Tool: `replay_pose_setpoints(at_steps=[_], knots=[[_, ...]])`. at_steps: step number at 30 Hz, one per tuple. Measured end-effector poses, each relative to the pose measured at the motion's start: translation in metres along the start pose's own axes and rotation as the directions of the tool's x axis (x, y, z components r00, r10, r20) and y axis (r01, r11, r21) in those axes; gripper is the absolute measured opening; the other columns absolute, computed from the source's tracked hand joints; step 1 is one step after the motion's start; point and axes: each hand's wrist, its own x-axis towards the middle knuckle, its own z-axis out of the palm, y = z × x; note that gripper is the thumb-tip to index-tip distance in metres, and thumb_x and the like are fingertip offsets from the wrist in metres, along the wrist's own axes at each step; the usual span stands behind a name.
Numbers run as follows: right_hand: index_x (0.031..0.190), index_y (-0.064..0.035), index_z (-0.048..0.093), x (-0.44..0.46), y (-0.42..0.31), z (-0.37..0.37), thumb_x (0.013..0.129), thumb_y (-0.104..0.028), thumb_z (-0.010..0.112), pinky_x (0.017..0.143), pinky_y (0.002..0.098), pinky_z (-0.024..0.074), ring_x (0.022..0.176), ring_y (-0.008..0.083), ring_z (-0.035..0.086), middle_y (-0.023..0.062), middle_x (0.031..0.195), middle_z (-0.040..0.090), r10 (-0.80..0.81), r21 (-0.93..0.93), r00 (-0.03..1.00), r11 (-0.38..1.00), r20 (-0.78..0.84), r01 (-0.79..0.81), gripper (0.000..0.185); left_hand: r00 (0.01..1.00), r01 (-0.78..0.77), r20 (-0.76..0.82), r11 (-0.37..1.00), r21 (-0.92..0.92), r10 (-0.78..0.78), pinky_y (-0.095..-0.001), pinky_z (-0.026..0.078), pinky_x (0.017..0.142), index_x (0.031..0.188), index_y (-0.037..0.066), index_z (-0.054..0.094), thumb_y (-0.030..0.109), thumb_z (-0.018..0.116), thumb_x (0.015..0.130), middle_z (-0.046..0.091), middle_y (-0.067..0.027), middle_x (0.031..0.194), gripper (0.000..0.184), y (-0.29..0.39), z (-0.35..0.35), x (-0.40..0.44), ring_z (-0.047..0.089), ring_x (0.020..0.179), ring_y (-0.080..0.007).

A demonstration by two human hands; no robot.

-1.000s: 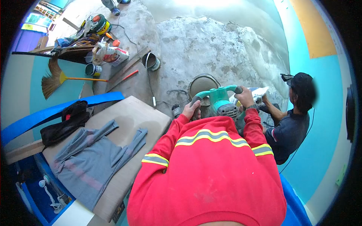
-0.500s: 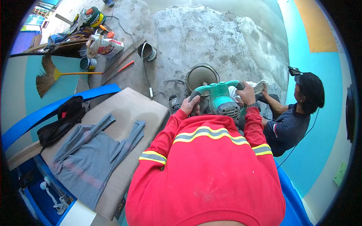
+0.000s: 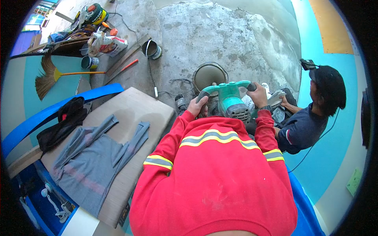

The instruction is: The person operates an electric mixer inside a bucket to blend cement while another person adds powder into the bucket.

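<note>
A green two-handled paddle mixer [image 3: 230, 96] is in front of my chest. My left hand [image 3: 197, 107] is wrapped round its dark left grip, and my right hand [image 3: 258, 97] is closed on the right one. Just beyond the mixer stands a round bucket [image 3: 195, 74] with a smooth grey-brown mix in it. The mixer's shaft and paddle are mostly hidden by its body. At right a crouching co-worker [image 3: 311, 114] in a dark cap holds a whitish sack-like thing [image 3: 277, 95] with one hand.
On the left a grey shirt [image 3: 92, 157] lies on a board [image 3: 130, 106]. Beyond are a broom [image 3: 49, 74], a small pail [image 3: 152, 50], a tin [image 3: 89, 62], a bag [image 3: 112, 45] and a cable [image 3: 151, 74]. A turquoise wall [image 3: 330, 157] bounds the right side.
The co-worker's hand and the whitish sack-like thing have come lower and nearer, and the co-worker has shifted slightly right. Both my hands keep their hold on the mixer.
</note>
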Motion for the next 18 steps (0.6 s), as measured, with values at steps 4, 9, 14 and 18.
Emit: replay_pose_setpoints(at_steps=[4, 9, 14, 18], knots=[[0.091, -0.0037, 0.065, 0.0012, 0.0052, 0.0028, 0.064, -0.022, 0.067, 0.069, 0.0432, 0.0504, 0.080, 0.0382, 0.065, 0.0219, 0.081, 0.066, -0.011, -0.009, 1.000, 1.000, -0.021, 0.011, 0.032, 1.000, 0.007, -0.013, 1.000, -0.011, -0.007, -0.0335, 0.048, 0.045, 0.095, 0.007, 0.051, 0.046, 0.064, 0.087, 0.056, -0.0071, 0.063, 0.042, -0.0046, -0.0019, 0.0034, 0.057, 0.048, -0.0198], [0.090, -0.0040, 0.065, -0.0007, 0.0042, 0.0016, 0.064, -0.022, 0.067, 0.069, 0.0437, 0.0503, 0.079, 0.0383, 0.065, 0.0216, 0.080, 0.066, -0.018, -0.004, 1.000, 1.000, -0.012, 0.018, 0.032, 1.000, -0.007, -0.008, 1.000, -0.001, 0.007, -0.0334, 0.048, 0.044, 0.095, 0.006, 0.051, 0.045, 0.062, 0.088, 0.056, -0.0076, 0.061, 0.040, -0.0069, -0.0018, 0.0027, 0.057, 0.046, -0.0202], [0.090, -0.0038, 0.064, -0.0011, 0.0060, 0.0037, 0.064, -0.022, 0.068, 0.068, 0.0436, 0.0504, 0.078, 0.0382, 0.065, 0.0212, 0.079, 0.066, -0.016, -0.005, 1.000, 1.000, -0.016, 0.016, 0.031, 1.000, -0.006, -0.005, 1.000, 0.003, 0.006, -0.0330, 0.048, 0.044, 0.095, 0.006, 0.051, 0.043, 0.061, 0.089, 0.056, -0.0079, 0.060, 0.039, -0.0073, -0.0010, 0.0017, 0.057, 0.046, -0.0199], [0.090, -0.0030, 0.064, -0.0024, 0.0031, 0.0016, 0.065, -0.022, 0.068, 0.068, 0.0429, 0.0506, 0.077, 0.0380, 0.065, 0.0213, 0.078, 0.066, -0.013, -0.007, 1.000, 1.000, -0.008, 0.013, 0.032, 1.000, -0.022, 0.013, 1.000, 0.000, 0.022, -0.0328, 0.048, 0.044, 0.095, 0.006, 0.051, 0.044, 0.062, 0.089, 0.056, -0.0074, 0.061, 0.040, -0.0084, -0.0007, 0.0017, 0.057, 0.046, -0.0195]])
